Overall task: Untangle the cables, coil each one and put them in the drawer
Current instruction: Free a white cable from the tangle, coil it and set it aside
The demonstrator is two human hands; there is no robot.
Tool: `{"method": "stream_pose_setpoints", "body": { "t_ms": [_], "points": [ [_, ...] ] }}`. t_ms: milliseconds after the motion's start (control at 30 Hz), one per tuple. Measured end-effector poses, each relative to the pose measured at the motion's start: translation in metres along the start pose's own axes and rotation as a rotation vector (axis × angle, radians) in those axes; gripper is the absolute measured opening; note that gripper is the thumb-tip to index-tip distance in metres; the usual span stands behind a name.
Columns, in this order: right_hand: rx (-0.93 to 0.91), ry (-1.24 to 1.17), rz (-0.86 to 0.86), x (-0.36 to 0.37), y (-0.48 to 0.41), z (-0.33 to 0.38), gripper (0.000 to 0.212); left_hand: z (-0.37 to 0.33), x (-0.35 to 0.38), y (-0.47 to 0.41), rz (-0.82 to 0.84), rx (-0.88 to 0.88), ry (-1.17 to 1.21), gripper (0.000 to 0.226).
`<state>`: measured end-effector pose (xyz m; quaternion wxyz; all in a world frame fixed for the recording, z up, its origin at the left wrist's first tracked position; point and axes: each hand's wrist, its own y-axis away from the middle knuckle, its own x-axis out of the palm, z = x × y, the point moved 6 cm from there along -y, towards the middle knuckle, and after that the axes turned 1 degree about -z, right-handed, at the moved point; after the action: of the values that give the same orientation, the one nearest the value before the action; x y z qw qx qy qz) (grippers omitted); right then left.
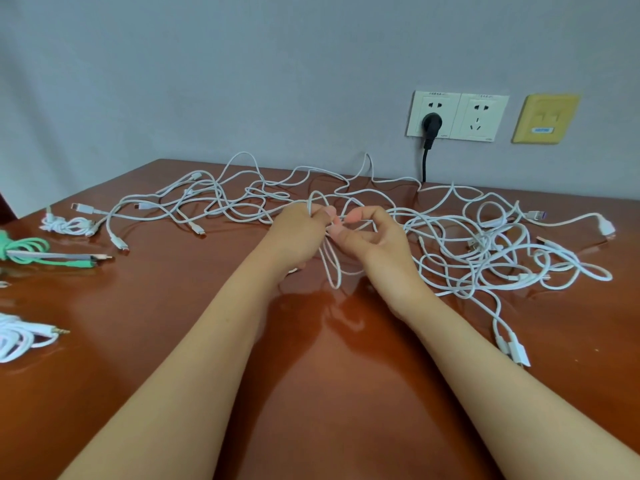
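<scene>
Left hand [298, 233]: fingers curled round a white cable loop [334, 285], almost touching the right hand [375, 242].
Right hand: thumb and forefinger pinched the same strand.
Loop: hung between the wrists, its bottom near the table [311, 393].
White cable tangle [460, 251]: sprawled uncoiled across the table behind and beside both hands.
Left edge: a green cable [31, 249], a small white bundle [65, 225] and a white jack cable [17, 336] lay bunched.
Wall: a black plug [431, 124] sat in a socket.
</scene>
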<state>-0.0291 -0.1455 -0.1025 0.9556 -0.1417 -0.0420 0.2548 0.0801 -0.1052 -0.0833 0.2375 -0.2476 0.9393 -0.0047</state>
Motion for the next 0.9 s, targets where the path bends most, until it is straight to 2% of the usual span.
{"method": "stream_pose_setpoints", "body": {
  "t_ms": [67,133,233,333,433,600,700,833,900],
  "points": [
    [-0.01,0.167,0.014,0.003,-0.001,-0.007,0.03,-0.008,-0.006,0.0,-0.078,0.081,-0.114,0.035],
    [-0.022,0.326,0.023,0.004,-0.002,-0.01,0.03,-0.013,-0.01,0.0,-0.134,0.121,-0.117,0.033],
    [-0.031,0.379,0.032,0.006,0.0,-0.008,0.027,-0.008,-0.012,-0.003,-0.17,0.098,0.029,0.037],
    [-0.063,0.391,0.036,0.005,0.002,-0.003,0.035,0.005,-0.018,-0.004,-0.218,-0.039,0.271,0.035],
    [-0.077,0.301,0.01,0.003,0.003,0.001,0.041,0.007,-0.016,-0.001,-0.128,-0.097,0.45,0.033],
    [-0.066,-0.054,0.024,0.002,0.002,0.009,0.041,-0.001,-0.003,0.002,0.028,-0.158,0.863,0.037],
    [-0.09,0.044,-0.001,0.003,0.002,0.01,0.038,-0.002,-0.002,0.003,0.108,-0.162,1.076,0.037],
    [-0.113,0.302,0.029,0.009,0.002,0.001,0.036,-0.007,-0.001,0.006,0.251,-0.121,1.188,0.036],
    [-0.071,0.325,0.025,0.008,0.002,-0.001,0.036,-0.011,0.002,0.009,0.291,-0.114,1.238,0.036]
  ]
}}
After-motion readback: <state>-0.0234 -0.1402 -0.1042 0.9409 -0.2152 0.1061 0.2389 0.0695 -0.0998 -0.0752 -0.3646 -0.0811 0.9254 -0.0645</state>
